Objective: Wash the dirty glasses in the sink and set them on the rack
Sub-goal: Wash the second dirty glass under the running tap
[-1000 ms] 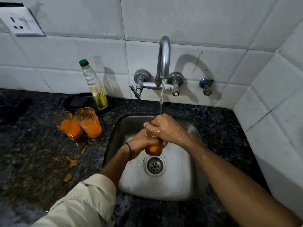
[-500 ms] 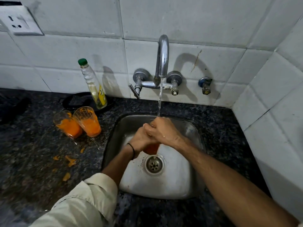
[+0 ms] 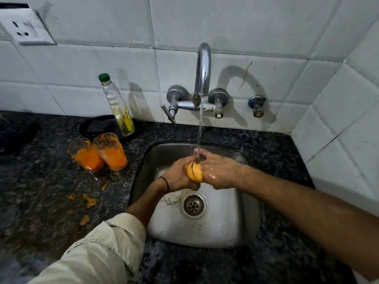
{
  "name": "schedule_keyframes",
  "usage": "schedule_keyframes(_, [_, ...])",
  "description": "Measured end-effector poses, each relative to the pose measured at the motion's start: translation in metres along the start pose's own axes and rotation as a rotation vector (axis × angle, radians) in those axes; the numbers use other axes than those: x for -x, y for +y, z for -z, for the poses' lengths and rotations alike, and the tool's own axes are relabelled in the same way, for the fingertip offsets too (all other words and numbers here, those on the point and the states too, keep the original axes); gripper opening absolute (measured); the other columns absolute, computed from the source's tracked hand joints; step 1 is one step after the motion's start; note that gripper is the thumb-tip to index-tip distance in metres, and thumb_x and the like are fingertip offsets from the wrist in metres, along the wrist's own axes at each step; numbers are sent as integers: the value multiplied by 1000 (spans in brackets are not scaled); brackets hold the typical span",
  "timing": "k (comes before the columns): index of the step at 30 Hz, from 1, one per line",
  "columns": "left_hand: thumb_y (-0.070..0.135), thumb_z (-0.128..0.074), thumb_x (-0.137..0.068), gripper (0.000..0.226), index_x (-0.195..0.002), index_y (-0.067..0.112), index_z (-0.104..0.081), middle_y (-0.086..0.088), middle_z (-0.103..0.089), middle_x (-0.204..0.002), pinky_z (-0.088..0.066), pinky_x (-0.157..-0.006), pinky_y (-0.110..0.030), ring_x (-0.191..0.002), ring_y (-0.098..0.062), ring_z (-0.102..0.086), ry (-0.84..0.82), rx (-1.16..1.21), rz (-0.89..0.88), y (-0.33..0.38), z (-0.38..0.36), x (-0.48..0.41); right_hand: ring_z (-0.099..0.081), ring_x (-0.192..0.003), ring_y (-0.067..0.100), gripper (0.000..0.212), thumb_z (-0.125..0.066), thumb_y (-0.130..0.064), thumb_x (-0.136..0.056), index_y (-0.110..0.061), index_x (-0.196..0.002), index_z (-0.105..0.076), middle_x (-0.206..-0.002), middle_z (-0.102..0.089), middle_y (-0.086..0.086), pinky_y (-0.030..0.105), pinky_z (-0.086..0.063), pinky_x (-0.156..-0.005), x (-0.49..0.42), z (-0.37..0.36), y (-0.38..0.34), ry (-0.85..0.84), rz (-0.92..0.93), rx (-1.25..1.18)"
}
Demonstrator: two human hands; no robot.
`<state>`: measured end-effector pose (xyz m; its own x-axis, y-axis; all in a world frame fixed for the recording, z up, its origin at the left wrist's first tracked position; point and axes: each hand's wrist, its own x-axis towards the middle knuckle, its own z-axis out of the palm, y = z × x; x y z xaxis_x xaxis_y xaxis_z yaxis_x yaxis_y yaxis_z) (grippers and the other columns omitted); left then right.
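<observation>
Under the tap (image 3: 203, 68), above the sink (image 3: 225, 230), my left hand (image 3: 177, 178) wraps the orange-smeared glass (image 3: 194, 173), my right hand (image 3: 220, 171) curls over its mouth; best rub inside, rim tilted streamward.

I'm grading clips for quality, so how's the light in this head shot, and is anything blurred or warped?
Head view: the tap casts a hard shadow rightward on the tiles; wet glare on the right hand at the glass; tile lines bow near the edges; the near sleeve looks soft.
</observation>
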<state>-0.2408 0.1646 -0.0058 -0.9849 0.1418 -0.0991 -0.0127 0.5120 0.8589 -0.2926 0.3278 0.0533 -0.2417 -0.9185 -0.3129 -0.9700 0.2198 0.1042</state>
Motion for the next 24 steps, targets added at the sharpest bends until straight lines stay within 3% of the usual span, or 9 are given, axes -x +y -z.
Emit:
schedule_keyframes(2, [1, -86, -59, 65, -119, 7, -60, -10, -70, -107, -52, -83, -29, -91, -9, -62, 40, 22, -30, 3, -4, -3, -43, -134, 26, 36, -65, -11, -84, -15, -119, -59, -133, -57, 8, 46, -19, -121, -10, -2, 1, 31, -104, -117])
schedule_keyframes(5, [13, -82, -59, 48, -104, 18, -65, 3, -72, -96, -52, -79, -20, -90, 0, -66, 196, 25, -69, 1, -4, -5, -55, -116, 29, 30, -69, -14, -74, -17, -102, -57, -120, -58, 12, 40, -48, -98, -30, -16, -11, 78, -429, -587])
schedule_keyframes(8, [8, -73, -75, 28, -97, 21, -63, 6, -68, -86, -48, -71, -15, -80, 1, -63, 316, -10, -30, -3, -4, -7, -64, -95, 28, 22, -55, -2, -79, -13, -95, -65, -101, -64, 9, 45, -56, -81, -47, -29, -35, 450, -631, -1022])
schedule_keyframes(11, [9, -80, -66, 39, -98, 21, -63, 0, -71, -91, -55, -73, -24, -84, -10, -67, 297, 57, 17, -11, 4, -4, -59, -99, 19, 37, -54, -1, -76, -15, -107, -68, -108, -62, 2, 40, -55, -87, -34, -44, -40, 627, -397, -775])
schedule_keyframes(14, [7, -86, -53, 52, -95, 26, -62, 6, -69, -90, -51, -71, -25, -81, -6, -64, 173, -34, 25, -10, 8, 0, -54, -118, 21, 46, -67, 6, -72, -16, -113, -69, -116, -64, 1, 48, -31, -114, -9, -39, -7, 437, -109, -228])
schedule_keyframes(16, [5, -84, -51, 59, -103, 24, -65, 8, -69, -95, -53, -75, -28, -85, -6, -64, 142, -90, 17, -2, 5, -1, -48, -126, 23, 48, -70, 7, -70, -14, -114, -67, -122, -62, 3, 43, -28, -115, -2, -24, -2, 288, -115, -256])
schedule_keyframes(18, [8, -86, -51, 67, -112, 25, -64, 7, -70, -103, -55, -84, -33, -95, -9, -65, 166, -117, 44, 2, 3, -5, -48, -119, 18, 42, -69, 2, -74, -11, -113, -63, -119, -58, 3, 31, -41, -103, -9, -16, -7, 227, -259, -544])
schedule_keyframes(21, [29, -88, -54, 70, -116, 34, -57, 4, -68, -111, -54, -90, -44, -104, -18, -64, 182, -297, 111, 5, 9, -5, -62, -90, 15, 28, -67, 6, -73, -1, -101, -62, -94, -59, 6, 30, -58, -74, -29, -17, -17, 285, -435, -1024])
schedule_keyframes(24, [47, -87, -58, 73, -122, 36, -54, 5, -66, -115, -53, -88, -42, -105, -21, -64, 149, -590, 192, 20, 16, 0, -61, -73, 14, 25, -61, -5, -79, 0, -102, -66, -86, -64, 8, 28, -53, -61, -40, -38, -30, 512, -664, -1883])
